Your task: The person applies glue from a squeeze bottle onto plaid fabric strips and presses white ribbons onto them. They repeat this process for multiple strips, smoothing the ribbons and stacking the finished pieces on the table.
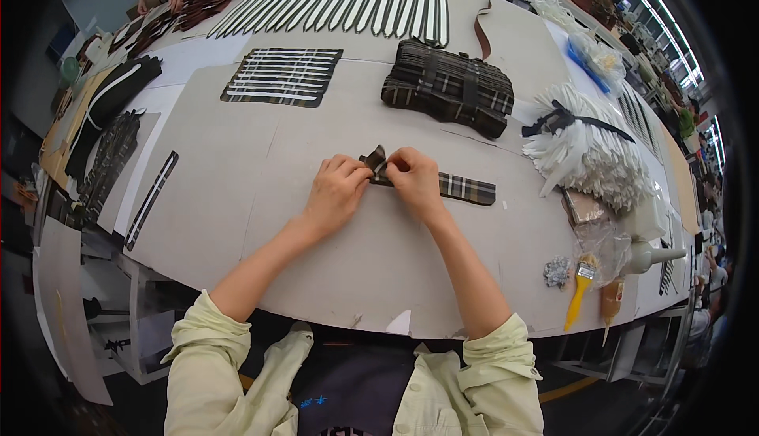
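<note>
A dark plaid strip point(468, 188) lies on the table in front of me, its right part flat and its left end folded up. My left hand point(335, 191) is closed, its fingertips pinching the raised end of the strip. Close beside it, my right hand point(416, 183) pinches the same strip near the fold, thumb and fingers together. Parts of the fold are hidden behind the fingers. Farther off are a bundle of plaid strips point(447, 86) tied with dark bands and a plaid panel with white strips point(282, 77).
A long row of white-centred strips point(340, 1) covers the far table point(316, 278). At right are a tied bundle of white strips point(589, 155), a yellow-handled brush point(581, 290) and a squeeze bottle point(650, 257). A narrow strip point(152, 199) lies left. Another person's hands point(175, 0) show far left.
</note>
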The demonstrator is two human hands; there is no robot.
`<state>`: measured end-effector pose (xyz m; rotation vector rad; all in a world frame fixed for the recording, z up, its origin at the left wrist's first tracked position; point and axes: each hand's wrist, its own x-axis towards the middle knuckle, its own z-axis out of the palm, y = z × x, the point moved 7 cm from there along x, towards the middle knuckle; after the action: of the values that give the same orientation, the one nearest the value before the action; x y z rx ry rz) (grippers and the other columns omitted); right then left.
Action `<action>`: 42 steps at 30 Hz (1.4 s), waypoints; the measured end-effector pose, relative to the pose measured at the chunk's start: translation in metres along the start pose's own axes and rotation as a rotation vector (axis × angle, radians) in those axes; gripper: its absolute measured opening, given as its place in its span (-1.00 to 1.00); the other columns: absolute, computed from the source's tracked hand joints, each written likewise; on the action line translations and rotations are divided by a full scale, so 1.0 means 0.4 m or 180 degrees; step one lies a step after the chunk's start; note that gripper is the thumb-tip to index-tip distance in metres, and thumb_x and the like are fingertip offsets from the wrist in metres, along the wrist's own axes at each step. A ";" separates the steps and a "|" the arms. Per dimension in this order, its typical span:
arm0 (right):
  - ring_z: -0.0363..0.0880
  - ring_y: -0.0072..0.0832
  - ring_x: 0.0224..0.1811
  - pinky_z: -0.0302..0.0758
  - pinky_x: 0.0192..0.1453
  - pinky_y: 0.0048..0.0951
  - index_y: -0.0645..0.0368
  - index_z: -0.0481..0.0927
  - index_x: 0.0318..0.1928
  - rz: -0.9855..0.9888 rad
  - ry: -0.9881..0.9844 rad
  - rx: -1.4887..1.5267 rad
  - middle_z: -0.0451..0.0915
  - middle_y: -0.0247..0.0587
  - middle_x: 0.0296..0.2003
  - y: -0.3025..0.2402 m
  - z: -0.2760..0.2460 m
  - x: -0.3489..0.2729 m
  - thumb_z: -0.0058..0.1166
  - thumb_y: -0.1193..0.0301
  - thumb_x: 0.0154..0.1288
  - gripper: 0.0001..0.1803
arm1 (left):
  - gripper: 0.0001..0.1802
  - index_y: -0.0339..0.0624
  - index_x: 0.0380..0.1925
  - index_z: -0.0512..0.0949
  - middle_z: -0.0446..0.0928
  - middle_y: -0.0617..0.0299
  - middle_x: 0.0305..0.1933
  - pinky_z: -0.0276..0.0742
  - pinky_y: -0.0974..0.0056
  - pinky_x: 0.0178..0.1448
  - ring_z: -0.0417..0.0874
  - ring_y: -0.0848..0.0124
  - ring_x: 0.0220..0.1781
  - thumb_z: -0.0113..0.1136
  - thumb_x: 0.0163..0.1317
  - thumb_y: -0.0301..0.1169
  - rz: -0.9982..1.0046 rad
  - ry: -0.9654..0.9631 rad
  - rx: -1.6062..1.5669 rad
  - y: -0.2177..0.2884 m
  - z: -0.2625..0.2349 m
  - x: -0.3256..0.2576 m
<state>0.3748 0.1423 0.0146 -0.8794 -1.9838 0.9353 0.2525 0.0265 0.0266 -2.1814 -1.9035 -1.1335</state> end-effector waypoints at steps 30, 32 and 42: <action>0.55 -0.29 -0.16 0.28 0.14 -0.25 0.11 0.53 -0.18 0.0101 -0.0449 -0.0694 0.62 -0.23 -0.31 0.008 -0.340 -0.364 0.23 0.55 0.20 -0.80 | -0.73 -0.23 0.03 0.55 0.45 0.38 -0.49 0.46 0.48 -0.30 0.49 0.65 -0.43 0.18 0.34 -0.56 -0.2269 0.0160 -0.1771 0.173 0.029 -0.190; 0.52 -0.29 -0.09 0.28 0.15 -0.22 0.10 0.55 -0.20 -0.0046 -0.0260 -0.0806 0.60 -0.27 -0.28 0.028 -0.394 -0.388 0.23 0.57 0.17 -0.80 | -0.73 -0.22 0.03 0.56 0.45 0.39 -0.49 0.44 0.47 -0.30 0.46 0.66 -0.43 0.20 0.33 -0.55 -0.2224 0.0137 -0.1586 0.167 0.021 -0.210; 0.47 -0.09 0.12 0.37 0.21 -0.10 0.20 0.55 0.02 0.0757 0.2359 -0.3559 0.56 -0.09 0.01 0.065 -1.086 -0.718 0.18 0.54 0.23 -0.68 | -0.71 -0.25 0.09 0.55 0.40 0.44 -0.45 0.39 0.52 -0.39 0.39 0.70 -0.45 0.19 0.37 -0.54 -0.2234 0.0256 -0.1500 0.102 -0.006 -0.253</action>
<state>0.8834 0.0554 0.0887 -1.7530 -1.6240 -0.5022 0.2884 -0.0706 -0.0079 -1.5775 -2.6749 -1.8956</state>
